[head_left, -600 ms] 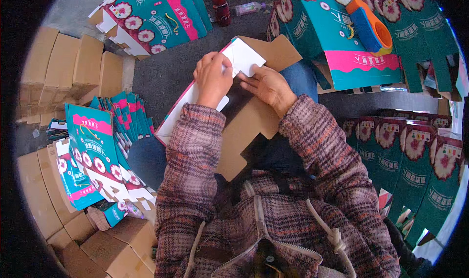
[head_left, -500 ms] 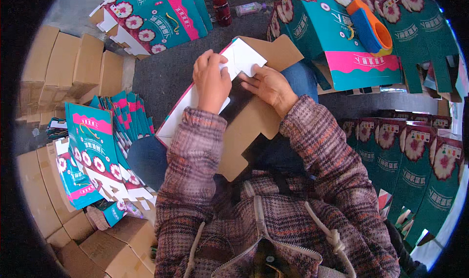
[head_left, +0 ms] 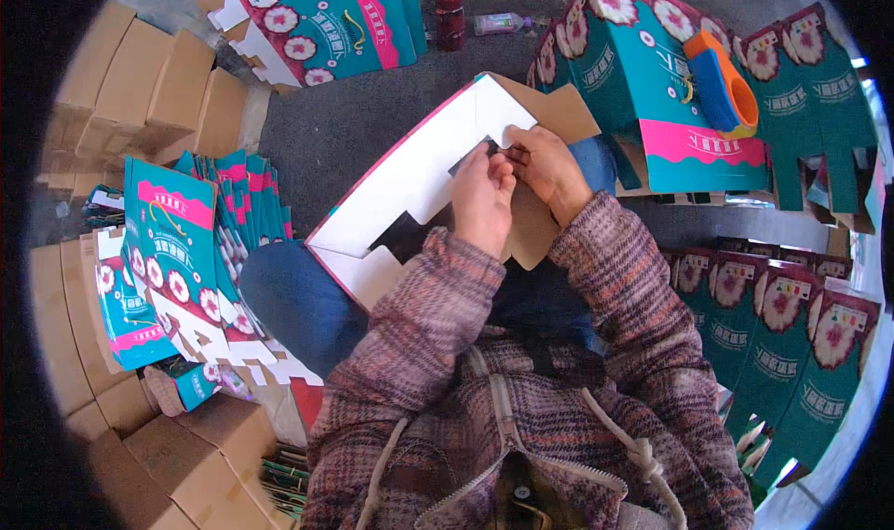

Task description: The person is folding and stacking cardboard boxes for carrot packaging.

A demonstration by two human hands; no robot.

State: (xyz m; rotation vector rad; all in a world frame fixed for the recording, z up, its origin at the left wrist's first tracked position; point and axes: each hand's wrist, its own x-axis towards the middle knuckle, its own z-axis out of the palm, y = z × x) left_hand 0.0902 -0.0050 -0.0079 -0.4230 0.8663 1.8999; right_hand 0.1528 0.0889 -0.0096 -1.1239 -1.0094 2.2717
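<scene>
An unfinished carton lies across my lap, its white inner side and dark opening showing and a thin pink edge along its left. Brown cardboard flaps stick out at its far right. My right hand pinches a white flap at the carton's far end between thumb and fingers. Close beside it, my left hand is over the opening with its fingers bent together near the flap's cut edge. Whatever its fingertips grip is hidden.
Printed teal cartons stand at the far right, an orange-and-blue tape dispenser on one. More teal cartons line the right. Flattened cartons and brown boxes are at left. A dark red flask and plastic bottle stand ahead.
My left hand has moved right and nearer to me, off the white flap at the far end. More of the carton's white side is uncovered. My right hand stays at the flap.
</scene>
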